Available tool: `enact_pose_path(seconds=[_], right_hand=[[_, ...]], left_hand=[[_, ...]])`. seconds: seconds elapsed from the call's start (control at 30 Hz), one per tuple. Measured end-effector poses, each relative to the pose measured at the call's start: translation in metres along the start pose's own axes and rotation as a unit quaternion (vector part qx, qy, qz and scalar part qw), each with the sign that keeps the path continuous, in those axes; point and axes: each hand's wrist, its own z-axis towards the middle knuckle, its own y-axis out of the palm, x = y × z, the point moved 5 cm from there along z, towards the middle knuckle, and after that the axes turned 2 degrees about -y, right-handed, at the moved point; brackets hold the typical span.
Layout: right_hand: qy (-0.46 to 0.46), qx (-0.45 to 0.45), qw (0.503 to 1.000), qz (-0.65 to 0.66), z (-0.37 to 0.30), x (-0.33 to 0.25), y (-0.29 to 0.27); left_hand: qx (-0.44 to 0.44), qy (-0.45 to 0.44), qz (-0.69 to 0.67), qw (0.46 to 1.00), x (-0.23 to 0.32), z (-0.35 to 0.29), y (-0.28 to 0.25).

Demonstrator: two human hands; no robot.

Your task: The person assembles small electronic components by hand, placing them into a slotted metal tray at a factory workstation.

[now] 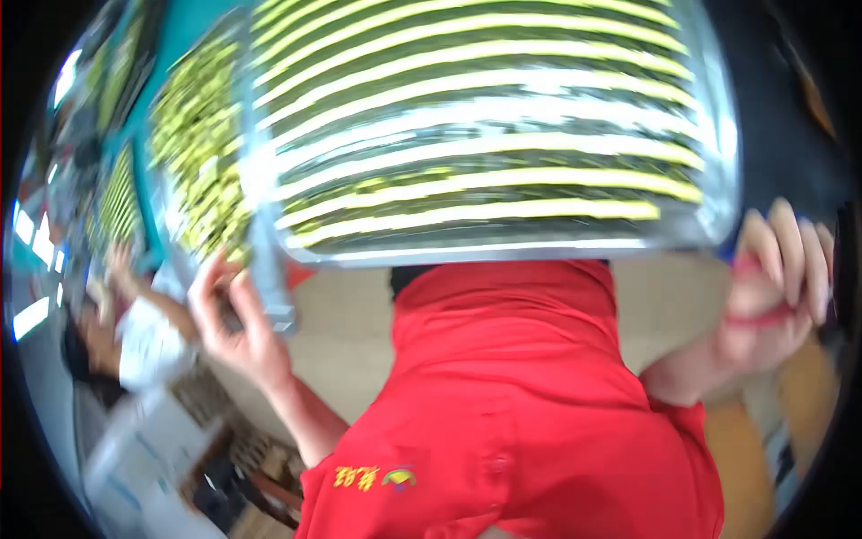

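In front of me lies a large shiny tray (503, 252) with a clear, glossy surface over long yellow strips (476, 213) set in parallel rows between dark bands. At its left is a bin full of small yellow pieces (199, 135). My left hand (238, 328) is at the near edge of that bin, thumb and fingers curved with a gap between them; I see nothing held. Beside the tray's near right corner, my right hand (777, 287) is raised with its fingers curled in. Something red shows at its palm; blur hides what, if anything, it holds.
A teal work surface (184, 40) shows at the far left, with another striped tray (119, 202) on it. A co-worker in a white top (157, 337) reaches toward that tray. A dark surface (772, 117) lies to the right. Stools (732, 458) stand behind my right side.
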Motion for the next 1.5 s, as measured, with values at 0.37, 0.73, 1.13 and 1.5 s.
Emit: enact_pose_path(seconds=[0.37,0.73,1.13,1.5], right_hand=[[0.476,-0.069,0.877,-0.006,-0.039,0.131,0.039],[0.297,-0.057,0.948,-0.101,-0.020,0.130,0.044],[0.121,-0.330,0.791,-0.501,-0.031,0.168,0.070],[0.068,-0.292,0.796,-0.526,-0.030,0.128,0.046]], left_hand=[[0.031,-0.134,0.170,0.976,-0.052,-0.018,-0.034],[0.036,-0.138,0.136,0.980,-0.062,-0.012,-0.035],[-0.053,0.262,-0.180,0.947,0.061,-0.023,0.021],[-0.251,-0.034,-0.509,0.823,0.070,-0.036,0.069]])
